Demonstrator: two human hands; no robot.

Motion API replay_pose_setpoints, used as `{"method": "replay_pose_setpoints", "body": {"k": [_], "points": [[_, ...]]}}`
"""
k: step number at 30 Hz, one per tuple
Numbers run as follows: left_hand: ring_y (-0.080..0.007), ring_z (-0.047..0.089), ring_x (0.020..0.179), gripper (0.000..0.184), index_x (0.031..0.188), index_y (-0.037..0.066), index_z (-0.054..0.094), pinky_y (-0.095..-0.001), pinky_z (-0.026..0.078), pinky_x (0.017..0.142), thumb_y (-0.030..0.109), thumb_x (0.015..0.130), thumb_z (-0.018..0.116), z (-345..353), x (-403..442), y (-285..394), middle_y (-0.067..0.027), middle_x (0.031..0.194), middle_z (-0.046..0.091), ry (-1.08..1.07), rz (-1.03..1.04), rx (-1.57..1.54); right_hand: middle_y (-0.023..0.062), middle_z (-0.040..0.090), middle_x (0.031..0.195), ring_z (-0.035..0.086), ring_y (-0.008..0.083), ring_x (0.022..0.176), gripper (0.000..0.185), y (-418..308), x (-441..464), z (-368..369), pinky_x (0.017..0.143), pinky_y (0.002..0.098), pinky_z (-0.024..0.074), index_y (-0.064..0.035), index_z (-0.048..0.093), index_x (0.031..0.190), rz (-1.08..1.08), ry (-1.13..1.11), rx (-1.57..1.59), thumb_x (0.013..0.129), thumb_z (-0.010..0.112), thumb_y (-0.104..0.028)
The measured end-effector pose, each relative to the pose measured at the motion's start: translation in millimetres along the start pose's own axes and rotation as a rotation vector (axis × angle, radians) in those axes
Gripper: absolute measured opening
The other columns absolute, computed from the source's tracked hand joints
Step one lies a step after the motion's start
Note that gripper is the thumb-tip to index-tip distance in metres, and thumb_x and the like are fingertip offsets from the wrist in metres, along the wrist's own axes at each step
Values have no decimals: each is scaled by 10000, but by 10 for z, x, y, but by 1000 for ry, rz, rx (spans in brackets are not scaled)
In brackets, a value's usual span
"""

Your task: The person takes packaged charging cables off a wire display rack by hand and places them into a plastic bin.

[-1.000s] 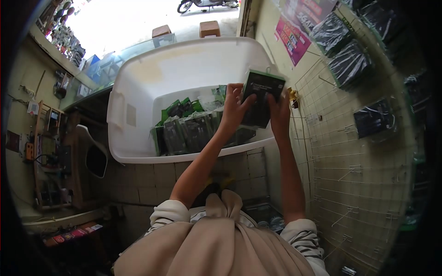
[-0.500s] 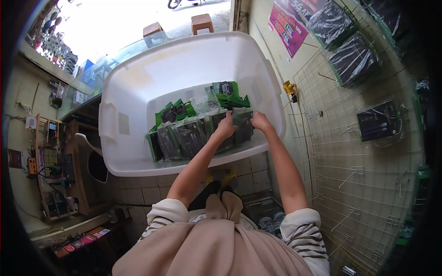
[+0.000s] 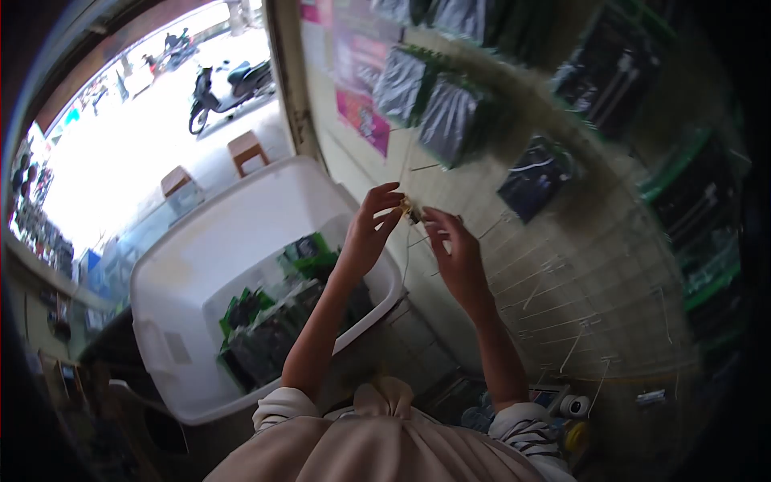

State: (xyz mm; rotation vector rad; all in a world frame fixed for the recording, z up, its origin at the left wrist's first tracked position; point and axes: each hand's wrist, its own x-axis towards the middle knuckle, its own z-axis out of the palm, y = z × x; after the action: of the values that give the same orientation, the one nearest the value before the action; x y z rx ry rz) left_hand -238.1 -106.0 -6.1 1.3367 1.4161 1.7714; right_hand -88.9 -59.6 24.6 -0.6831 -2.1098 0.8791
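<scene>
"Head view?"
"Left hand [image 3: 373, 231] and right hand [image 3: 459, 251], fingers loosely parted, no grip visible; yellow item [image 3: 410, 209] between fingertips, contact unclear; packets [image 3: 273, 325] below-left of them."
"Risk?"
"Possibly snagging the wire hook [image 3: 573, 348] below-right, if fingers swing wide."

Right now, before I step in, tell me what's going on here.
A person's bare left hand and right hand are raised beside the pale wall, loosely open, on either side of a small yellow-and-dark object; blur hides any contact. The large white plastic bin holds flat black-and-green packages, and a dark plastic-wrapped packet hangs along the wall.
</scene>
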Motion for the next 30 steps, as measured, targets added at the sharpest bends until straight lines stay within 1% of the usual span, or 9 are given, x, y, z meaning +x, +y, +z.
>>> {"method": "replay_pose_setpoints", "body": {"k": [4,5,8,9,12,13,19,27,30], "points": [[-162,499,986,310,1124,45,424,-296,417,812,61,823,496,559,432,299,-84,1030,530,-132,190,-112,118,511,1060,499,231,986,271,-26,8,-626,791,323,419,-18,450,1097,-136,487,-122,836,435,-88],[-173,479,1021,326,1130,46,413,-303,409,829,64,818,506,716,559,202,-86,1070,505,-170,168,-178,152,395,1195,387,271,1113,369,141,2,-739,887,372,349,-29,363,1189,-101,528,-117,847,434,-147],[-188,448,1065,376,1151,51,384,-318,400,846,79,806,529,1211,923,-180,-97,1125,464,-173,264,-153,185,213,1301,241,321,1201,515,446,53,-869,961,423,246,-45,204,1283,-76,763,-381,857,430,-227],[-222,402,1122,460,1201,60,333,-332,368,885,91,795,548,1322,1027,-294,-124,1201,409,-191,260,-68,207,97,1336,110,324,1253,652,586,54,-895,1006,422,143,-34,60,1313,7,739,-339,854,450,-284],[-252,370,1153,522,1244,71,288,-336,329,919,99,793,550,1583,1215,-378,-150,1241,375,-169,417,27,222,31,1351,68,329,1264,701,1025,130,-917,1014,420,120,-16,9,1314,41,760,-358,853,441,-320],[-201,335,1176,562,1288,92,238,-342,289,942,79,807,528,1634,1250,-408,-102,1254,369,-220,388,26,222,-7,1358,32,329,1269,723,1090,160,-924,1018,414,103,1,-17,1310,55,724,-316,855,427,-343],[-238,434,1082,585,1290,82,230,-346,351,884,118,797,541,1774,1249,-406,-149,1166,440,-292,306,-125,248,56,1337,72,378,1243,726,1079,167,-802,995,462,112,24,3,1305,16,718,-452,798,498,-131],[-211,489,893,460,1178,45,374,-295,408,789,178,786,573,1627,1162,-303,-115,1036,411,-243,274,57,267,156,1284,194,381,1199,617,769,182,-762,949,455,220,24,95,1296,37,764,-263,821,466,-111],[-182,477,902,417,1119,30,381,-273,409,771,202,791,572,1568,1103,-284,-120,1044,397,-58,345,51,266,190,1266,261,377,1171,569,654,180,-693,938,434,255,10,109,1299,26,732,-231,846,432,-112]]}}
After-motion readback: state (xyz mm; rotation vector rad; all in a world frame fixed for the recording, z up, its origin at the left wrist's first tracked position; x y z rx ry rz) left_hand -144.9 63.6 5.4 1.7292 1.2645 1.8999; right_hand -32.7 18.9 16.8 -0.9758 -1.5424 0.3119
